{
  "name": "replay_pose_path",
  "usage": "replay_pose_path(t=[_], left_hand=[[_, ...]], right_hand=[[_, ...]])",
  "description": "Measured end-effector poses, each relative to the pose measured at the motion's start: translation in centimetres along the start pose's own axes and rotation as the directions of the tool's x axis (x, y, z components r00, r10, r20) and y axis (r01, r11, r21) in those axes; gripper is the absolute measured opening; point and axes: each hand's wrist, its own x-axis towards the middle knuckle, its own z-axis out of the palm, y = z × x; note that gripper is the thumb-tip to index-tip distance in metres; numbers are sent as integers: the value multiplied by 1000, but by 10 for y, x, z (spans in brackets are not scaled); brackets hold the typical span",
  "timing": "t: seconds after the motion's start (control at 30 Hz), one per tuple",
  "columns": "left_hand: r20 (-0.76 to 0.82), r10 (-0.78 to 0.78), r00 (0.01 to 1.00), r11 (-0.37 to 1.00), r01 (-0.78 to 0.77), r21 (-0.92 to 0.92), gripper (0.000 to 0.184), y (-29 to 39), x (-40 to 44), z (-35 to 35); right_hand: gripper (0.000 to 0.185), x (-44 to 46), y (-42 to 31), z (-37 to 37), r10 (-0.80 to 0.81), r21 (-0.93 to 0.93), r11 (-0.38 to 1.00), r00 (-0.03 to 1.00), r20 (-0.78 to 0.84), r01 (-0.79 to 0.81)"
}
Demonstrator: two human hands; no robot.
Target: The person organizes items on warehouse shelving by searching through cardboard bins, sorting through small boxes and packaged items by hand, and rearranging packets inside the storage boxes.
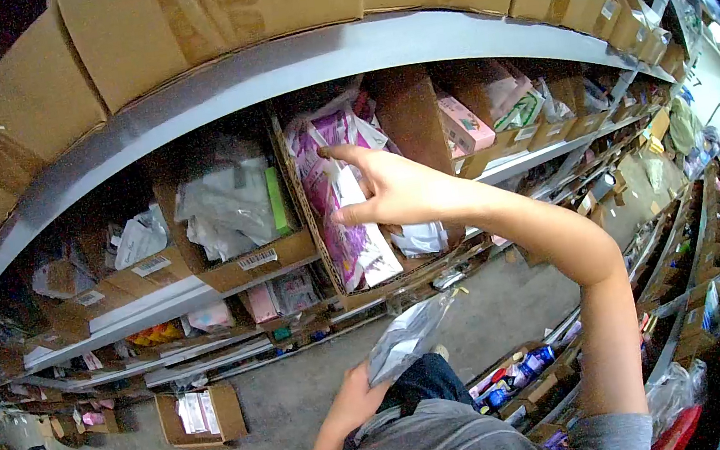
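My right hand (387, 189) reaches into an open cardboard box (414, 116) on the shelf. Its thumb and forefinger are spread wide over several purple-and-white packets (327, 184). Beneath this hand a slim white box or packet (379, 259) lies on the purple ones; I see no firm grip on it. Low down by my body, my left hand (357, 400) is closed around the lower end of a clear plastic bag (408, 338), with something pale or greyish inside. The fingers of that hand are partly hidden behind the bag.
Left of the box stands a bin of clear-wrapped packets (229, 207). Pink boxes (465, 123) lie in a bin to the right. Large cartons (212, 25) line the shelf above. A small open carton (225, 410) sits on the aisle floor. More shelving (710, 295) runs along the right.
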Motion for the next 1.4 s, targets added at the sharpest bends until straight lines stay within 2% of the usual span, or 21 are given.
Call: replay_pose_path(t=[0.03,0.1,0.17,0.2,0.23,0.27,0.3,0.37,0.57,0.7,0.77,0.83,0.9,1.0,1.1,1.13,1.17,1.23,1.3,1.37,1.4], left_hand=[[-16,34,999,999,-34,21,29,2,1,0],[-29,72,997,996,-71,49,28,3,1,2],[-16,4,1000,1000,-4,5,31,1,1,2],[-18,-9,1000,1000,9,-8,30,3,0,1],[-21,-8,1000,1000,8,-10,30,0,0,2],[-35,-12,999,999,11,-46,29,-5,0,4],[-49,-17,999,997,13,-81,28,-10,0,5],[-61,-9,998,995,2,-102,28,-20,1,8],[-82,4,997,998,-10,-69,27,-14,0,8],[-135,5,991,996,-17,-87,28,-13,-2,6],[-144,15,990,999,-20,-36,28,-11,-3,3],[-152,17,988,1000,-17,5,29,-11,-4,2],[-153,29,988,999,-32,-17,28,-13,-6,2],[-131,65,989,997,-69,-27,27,-5,-6,1],[-103,80,992,994,-87,-65,26,-5,-4,3],[-98,81,992,994,-88,-61,26,-4,-3,4],[-92,60,994,993,-69,-97,25,-3,-4,6],[-82,40,996,991,-50,-126,24,-1,-3,4],[-89,72,993,995,-78,-68,22,-1,-2,5],[-105,86,991,994,-93,-61,22,-10,-2,8],[-122,106,987,992,-113,-56,22,-13,-1,9]], right_hand=[[71,7,20,7,-152,-7,988,982,-109,152],[66,13,33,11,-118,-5,993,982,-147,118],[59,10,12,-13,131,353,926,991,38,-136],[54,7,3,-30,116,455,875,984,135,-166],[45,14,22,-36,95,235,970,989,-109,-68],[41,11,25,-40,58,-78,994,974,-218,-77],[38,9,26,-43,-13,-381,918,951,-310,-111],[39,3,30,-33,-41,-548,830,968,-247,-105],[36,11,39,-5,157,-576,786,974,-163,-223],[39,1,42,4,53,-518,842,978,-203,-153],[40,-15,22,0,3,-676,722,978,-209,-146],[37,-25,15,-19,-125,-601,793,937,-327,-103],[36,-41,-6,-43,-175,-484,875,934,-311,3],[33,-52,-25,-63,-35,-232,973,977,-209,-15],[31,-46,-27,-65,-30,-125,992,995,-94,18],[30,-41,-18,-62,-120,-104,989,988,-102,109],[30,-38,-19,-64,-118,-103,989,987,-108,107],[30,-29,-23,-70,-186,-76,980,982,-17,184],[30,-21,-30,-73,-135,104,986,990,40,130],[27,-4,-20,-59,-122,27,992,992,43,121],[28,5,-17,-48,-55,-5,998,995,88,56]])
